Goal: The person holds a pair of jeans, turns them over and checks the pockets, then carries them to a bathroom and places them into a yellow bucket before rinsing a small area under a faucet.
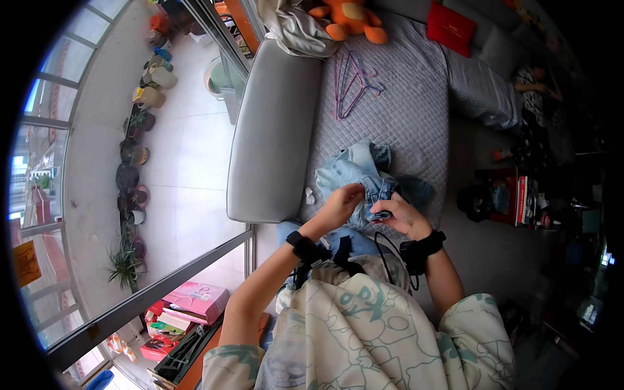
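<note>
Light blue denim clothing (348, 168) lies bunched on the grey quilted sofa cover (390, 112) in front of me. My left hand (345, 199) is at its left edge, fingers bent against the cloth; whether they pinch it is hard to tell. My right hand (399, 214) grips the darker waistband part of the denim between thumb and fingers. Farther up on the cover lie several pink and purple clothes hangers (353, 87). A small crumpled white tissue or cloth (310, 196) rests left of the denim. Both wrists wear black bands.
A padded grey armrest (273, 131) borders the sofa on the left. An orange plush toy (352, 17) and a red cushion (451, 29) are at the far end. A person (534, 92) sits at the right, near a red stool (509, 195) with books. Potted plants (124, 263) line the balcony.
</note>
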`<state>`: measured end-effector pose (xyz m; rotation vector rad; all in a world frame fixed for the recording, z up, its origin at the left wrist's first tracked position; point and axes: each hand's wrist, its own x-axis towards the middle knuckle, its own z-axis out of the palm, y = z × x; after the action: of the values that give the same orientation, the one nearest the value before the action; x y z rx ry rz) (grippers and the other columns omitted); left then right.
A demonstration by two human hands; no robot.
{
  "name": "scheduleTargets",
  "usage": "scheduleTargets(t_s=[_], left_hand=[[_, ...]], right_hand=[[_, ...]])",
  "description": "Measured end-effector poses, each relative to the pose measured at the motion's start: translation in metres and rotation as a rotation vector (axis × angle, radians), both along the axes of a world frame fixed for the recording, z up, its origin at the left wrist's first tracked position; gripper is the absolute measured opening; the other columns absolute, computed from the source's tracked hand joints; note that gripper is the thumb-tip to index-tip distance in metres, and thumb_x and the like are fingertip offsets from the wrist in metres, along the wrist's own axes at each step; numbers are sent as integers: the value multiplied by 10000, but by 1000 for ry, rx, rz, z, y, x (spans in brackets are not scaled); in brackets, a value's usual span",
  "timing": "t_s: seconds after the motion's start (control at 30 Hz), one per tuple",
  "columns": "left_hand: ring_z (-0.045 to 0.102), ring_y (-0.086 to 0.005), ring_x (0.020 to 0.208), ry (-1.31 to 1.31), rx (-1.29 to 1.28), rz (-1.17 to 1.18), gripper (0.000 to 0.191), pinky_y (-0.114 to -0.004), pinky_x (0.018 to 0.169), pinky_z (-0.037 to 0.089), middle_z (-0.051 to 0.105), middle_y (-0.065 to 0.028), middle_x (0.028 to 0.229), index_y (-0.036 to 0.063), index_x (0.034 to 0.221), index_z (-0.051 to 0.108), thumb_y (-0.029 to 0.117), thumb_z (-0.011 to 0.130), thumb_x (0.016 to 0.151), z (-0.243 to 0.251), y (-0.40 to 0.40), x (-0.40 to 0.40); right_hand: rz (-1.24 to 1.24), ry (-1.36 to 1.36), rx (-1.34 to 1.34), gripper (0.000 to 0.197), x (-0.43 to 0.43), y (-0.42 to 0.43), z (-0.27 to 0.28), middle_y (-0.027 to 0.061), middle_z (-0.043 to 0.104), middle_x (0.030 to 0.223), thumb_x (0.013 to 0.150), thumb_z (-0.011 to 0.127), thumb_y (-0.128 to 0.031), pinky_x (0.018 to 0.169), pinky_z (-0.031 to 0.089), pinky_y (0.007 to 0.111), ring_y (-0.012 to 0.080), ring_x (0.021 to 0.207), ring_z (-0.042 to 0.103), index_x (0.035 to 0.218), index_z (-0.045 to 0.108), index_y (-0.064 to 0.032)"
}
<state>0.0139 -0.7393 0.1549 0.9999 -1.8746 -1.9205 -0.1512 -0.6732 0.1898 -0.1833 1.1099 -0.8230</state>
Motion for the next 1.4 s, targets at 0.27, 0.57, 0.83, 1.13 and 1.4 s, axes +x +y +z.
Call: scheduleTargets(t_s=[0.27,0.57,0.83,1.13,1.4], left_hand=[[584,-357,748,-549,-475,-30,426,-389,651,455,582,-231,783,-65,1128,338,108,479,765,-26,4,-22],[508,-206,806,-120,-119,-7,593,-302,627,436,481,-107,843,7,1009,340,46,706,544,-52,-22,-24],[525,-151,836,10,279,-93,451,-261,704,440,549,-96,897,-51,1077,497,-98,516,628,-47,-57,-35],[541,-184,772,244,674,357,252,-289,668,449,541,-97,888,-71,1001,497,-21,407,771,-122,-23,-26],[493,-202,1034,-289,-258,-309,327,-303,859,405,525,-151,1107,9,1093,500,146,345,841,-173,-31,-8]], right_hand=[[-85,196,-39,312,14,-10,2,35,516,792,703,561,-54,607,439,232,105,671,519,991,440,-38],[-169,500,-492,391,6,-11,-55,57,542,966,683,603,-45,793,404,268,138,896,509,1055,496,3],[-83,568,-530,401,4,-25,-83,106,542,1004,746,588,-58,816,405,298,186,924,522,1116,446,7],[114,726,-623,512,33,-30,-81,186,471,1171,714,515,1,933,329,306,254,1105,443,1202,372,57],[241,870,-592,525,41,-21,-73,179,470,1164,706,531,-12,919,342,313,255,1099,445,1204,370,13]])
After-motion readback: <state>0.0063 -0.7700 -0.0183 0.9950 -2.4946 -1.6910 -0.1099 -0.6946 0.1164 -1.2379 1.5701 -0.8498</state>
